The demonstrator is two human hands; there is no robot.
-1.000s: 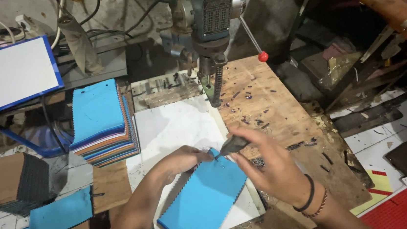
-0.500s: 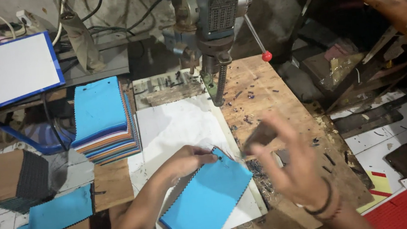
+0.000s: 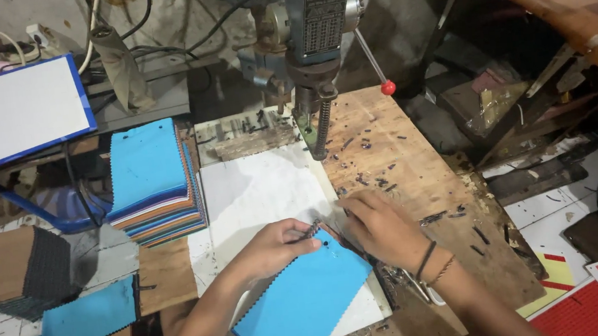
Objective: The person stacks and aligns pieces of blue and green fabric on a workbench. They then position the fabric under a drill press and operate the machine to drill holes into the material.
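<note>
Plywood bench (image 3: 413, 158) below drill press (image 3: 316, 37). Blue fabric swatch (image 3: 303, 301) lies near, on white board (image 3: 258, 189); left hand (image 3: 277, 245) pinches its far edge, right hand (image 3: 383, 225) rests flat just right.

We see both forearms rising from six o'clock and meeting near centre. Our left hand (image 3: 273, 246) lies knuckles up, its fingers curled toward two o'clock, the tips pinched together. Our right hand (image 3: 383, 227) lies palm down at three o'clock of it, fingers stretched toward ten o'clock, seemingly half curled. Dark cord bracelets (image 3: 431, 264) circle the right wrist. The fingertips nearly meet.
</note>
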